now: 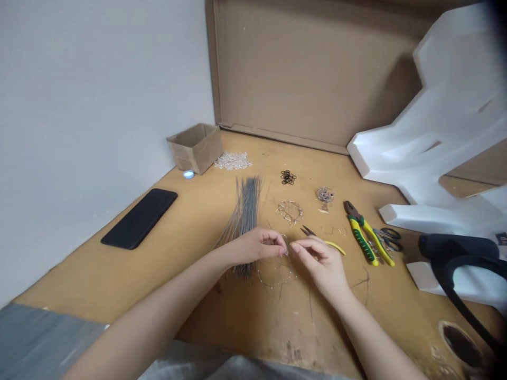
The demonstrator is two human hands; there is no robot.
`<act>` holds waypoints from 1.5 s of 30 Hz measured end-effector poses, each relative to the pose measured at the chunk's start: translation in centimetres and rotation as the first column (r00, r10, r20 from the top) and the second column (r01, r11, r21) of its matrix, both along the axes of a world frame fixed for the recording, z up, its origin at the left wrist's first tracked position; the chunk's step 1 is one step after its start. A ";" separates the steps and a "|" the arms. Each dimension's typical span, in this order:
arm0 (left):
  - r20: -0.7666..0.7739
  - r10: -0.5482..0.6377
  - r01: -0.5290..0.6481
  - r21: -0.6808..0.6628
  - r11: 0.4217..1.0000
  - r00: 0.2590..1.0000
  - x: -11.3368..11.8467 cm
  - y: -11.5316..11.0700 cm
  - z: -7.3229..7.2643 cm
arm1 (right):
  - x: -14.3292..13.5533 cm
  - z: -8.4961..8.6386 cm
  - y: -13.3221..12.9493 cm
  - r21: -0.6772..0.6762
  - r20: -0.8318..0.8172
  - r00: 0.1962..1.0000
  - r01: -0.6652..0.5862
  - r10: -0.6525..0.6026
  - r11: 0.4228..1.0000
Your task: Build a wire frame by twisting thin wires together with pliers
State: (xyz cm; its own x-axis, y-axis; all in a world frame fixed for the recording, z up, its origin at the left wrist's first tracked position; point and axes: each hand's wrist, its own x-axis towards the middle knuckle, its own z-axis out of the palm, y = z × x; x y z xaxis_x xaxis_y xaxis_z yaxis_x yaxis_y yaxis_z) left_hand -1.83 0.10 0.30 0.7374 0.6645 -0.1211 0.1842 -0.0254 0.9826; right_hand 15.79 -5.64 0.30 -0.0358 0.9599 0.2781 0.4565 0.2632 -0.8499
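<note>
My left hand (259,245) and my right hand (325,264) meet over the middle of the table, fingertips almost touching. Both are closed in a pinch on a thin beaded wire loop (271,286), which hangs below the fingers. The exact part they grip is too small to make out. Partly under my left hand lies a bundle of straight grey wires (249,203). Small pliers with a yellow handle (336,247) lie behind my right hand, partly covered by it. Just beyond the hands rests another beaded wire ring (290,212).
Clear beads (233,160) lie by a small cardboard box (196,148). A black phone (139,218) is at left. Black rings (288,177) and a metal ring pile (325,195) sit farther back. Yellow-green pliers (359,232), scissors (390,237) and white foam (396,153) are right.
</note>
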 end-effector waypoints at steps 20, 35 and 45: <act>0.118 0.028 -0.015 -0.111 0.994 0.993 0.4 -0.2 -0.8 | 0.4 0.3 0.1 0.060 0.039 0.999 0.007 -0.010 0.998; 0.078 0.042 -0.032 -0.131 0.991 0.996 0.4 -0.3 -0.8 | 0.3 0.3 -0.2 -0.029 -0.018 0.999 0.047 -0.048 0.998; 0.059 0.010 -0.004 -0.108 0.994 0.998 0.5 -0.5 -0.5 | 0.2 0.4 -0.2 0.095 0.107 0.994 0.024 -0.035 0.995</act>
State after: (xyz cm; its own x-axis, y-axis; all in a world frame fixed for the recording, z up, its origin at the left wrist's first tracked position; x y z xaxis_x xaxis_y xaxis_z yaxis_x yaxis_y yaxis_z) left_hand -1.34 -0.36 -0.22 0.7408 0.6551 -0.1484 0.1253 0.0824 0.9887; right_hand 15.95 -5.88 0.65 -0.0427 0.9311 0.3622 0.5533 0.3240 -0.7674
